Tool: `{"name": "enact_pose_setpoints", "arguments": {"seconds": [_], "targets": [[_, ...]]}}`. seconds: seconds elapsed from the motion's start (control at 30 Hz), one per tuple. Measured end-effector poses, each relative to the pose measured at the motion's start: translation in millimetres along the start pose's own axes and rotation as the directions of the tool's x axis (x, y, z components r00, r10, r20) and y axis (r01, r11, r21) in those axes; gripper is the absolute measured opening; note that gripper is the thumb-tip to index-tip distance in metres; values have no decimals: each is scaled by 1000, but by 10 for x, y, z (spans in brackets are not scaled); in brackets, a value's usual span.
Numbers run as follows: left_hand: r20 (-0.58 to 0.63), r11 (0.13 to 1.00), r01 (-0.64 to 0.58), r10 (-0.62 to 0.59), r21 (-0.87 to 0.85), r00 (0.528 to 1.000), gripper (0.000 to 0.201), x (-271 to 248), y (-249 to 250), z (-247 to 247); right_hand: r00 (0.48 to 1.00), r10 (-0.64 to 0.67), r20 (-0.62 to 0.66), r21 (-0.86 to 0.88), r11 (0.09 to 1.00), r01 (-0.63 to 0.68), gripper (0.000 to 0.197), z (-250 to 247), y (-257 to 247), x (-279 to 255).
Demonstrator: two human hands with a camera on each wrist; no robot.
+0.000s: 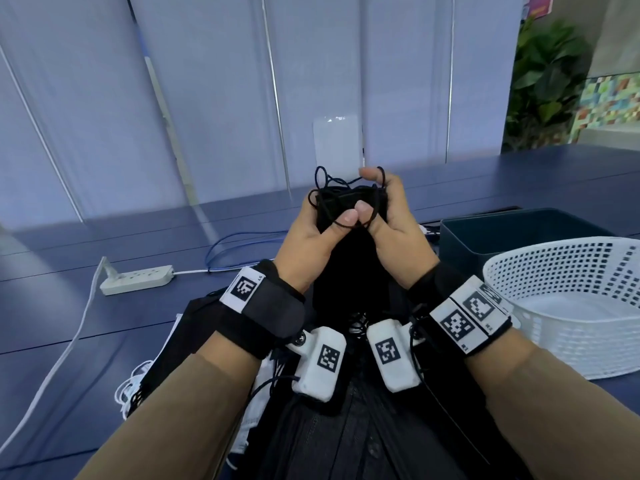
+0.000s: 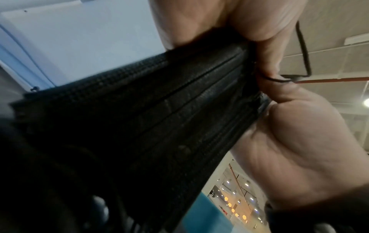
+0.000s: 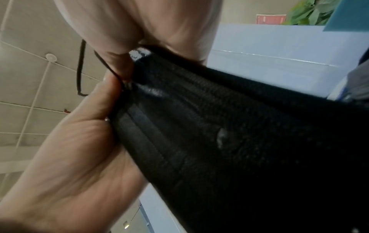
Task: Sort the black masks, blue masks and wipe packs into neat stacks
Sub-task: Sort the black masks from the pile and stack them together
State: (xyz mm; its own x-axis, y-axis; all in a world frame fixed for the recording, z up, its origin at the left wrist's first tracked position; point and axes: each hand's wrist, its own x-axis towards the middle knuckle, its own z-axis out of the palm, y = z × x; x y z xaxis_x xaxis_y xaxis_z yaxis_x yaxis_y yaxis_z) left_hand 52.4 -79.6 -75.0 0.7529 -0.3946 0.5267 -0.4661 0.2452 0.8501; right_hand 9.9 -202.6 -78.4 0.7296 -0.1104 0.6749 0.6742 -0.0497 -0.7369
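Both hands hold a bundle of black masks (image 1: 349,251) upright above the dark blue table (image 1: 104,323). My left hand (image 1: 317,225) grips the bundle's left side, thumb pressed on its front. My right hand (image 1: 384,209) grips the right side, with black ear loops (image 1: 327,181) tangled over the top and round its fingers. The left wrist view shows the pleated black masks (image 2: 159,110) clamped between palm and fingers. In the right wrist view the black masks (image 3: 219,134) fill the grip. More masks with white loops (image 1: 135,386) lie under my left forearm.
A white perforated basket (image 1: 568,306) stands at the right, a dark teal bin (image 1: 502,233) behind it. A white power strip (image 1: 136,279) with its cable and a blue wire (image 1: 239,244) lie at the left. A white translucent container (image 1: 336,148) stands behind the hands.
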Motion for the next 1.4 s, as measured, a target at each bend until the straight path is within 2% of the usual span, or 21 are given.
{"name": "enact_pose_setpoints", "arguments": {"seconds": [0.1, 0.23, 0.3, 0.37, 0.47, 0.57, 0.7, 0.8, 0.9, 0.97, 1.03, 1.13, 1.2, 1.33, 1.4], "targets": [[-40, 992, -127, 128, 26, 991, 22, 38, 2, -52, 998, -51, -45, -42, 998, 50, 26, -54, -6, 40], [-15, 979, -199, 199, 46, 980, 25, 101, 45, -126, 999, -26, -43, -103, 994, 22, 24, -119, 22, 77], [27, 963, -226, 225, 148, 974, 25, 137, 64, -147, 999, -24, -41, -164, 986, 17, 24, -116, 30, 73], [65, 928, -259, 251, 266, 966, 24, 163, 57, -163, 998, -57, -29, -317, 947, 46, 28, -123, 20, 65], [85, 886, -271, 259, 377, 962, 20, 183, 27, -175, 997, -75, 2, -483, 873, 67, 35, -161, -7, 63], [50, 913, -227, 224, 338, 973, 21, 186, -18, -184, 1000, -18, -7, -505, 863, 13, 34, -218, -32, 86], [-9, 983, -92, 94, 158, 995, 38, 102, -121, -125, 998, 41, -43, -334, 941, -53, 36, -204, 15, 76], [-62, 977, -46, 60, 210, 996, 43, 33, -220, -50, 986, 116, -116, -106, 986, -128, 41, -88, 131, 32], [-105, 984, -16, 36, 179, 994, 35, 7, -246, -12, 955, 217, -201, 131, 972, -194, 31, 44, 170, -2], [-116, 993, -23, 37, 120, 993, 25, 13, -186, 2, 942, 268, -204, 284, 937, -205, 21, 90, 135, -8], [-130, 996, -45, 55, 76, 990, 20, 55, -119, 7, 944, 247, -217, 318, 933, -171, 15, 88, 80, 13], [-125, 998, -42, 47, 44, 991, 21, 104, -58, 15, 955, 171, -241, 189, 974, -126, 17, 40, 29, 38], [-124, 998, -27, 33, 51, 992, 32, 115, -74, 10, 964, 134, -230, 73, 990, -120, 25, 4, 33, 30], [-64, 999, 8, -5, 48, 998, 48, 140, -85, 19, 993, 51, -107, -184, 980, -71, 56, -29, -13, -16], [-27, 999, -6, 7, 44, 1000, 39, 171, -32, 24, 998, 22, -55, -215, 976, -33, 56, -8, -42, -20]]}}
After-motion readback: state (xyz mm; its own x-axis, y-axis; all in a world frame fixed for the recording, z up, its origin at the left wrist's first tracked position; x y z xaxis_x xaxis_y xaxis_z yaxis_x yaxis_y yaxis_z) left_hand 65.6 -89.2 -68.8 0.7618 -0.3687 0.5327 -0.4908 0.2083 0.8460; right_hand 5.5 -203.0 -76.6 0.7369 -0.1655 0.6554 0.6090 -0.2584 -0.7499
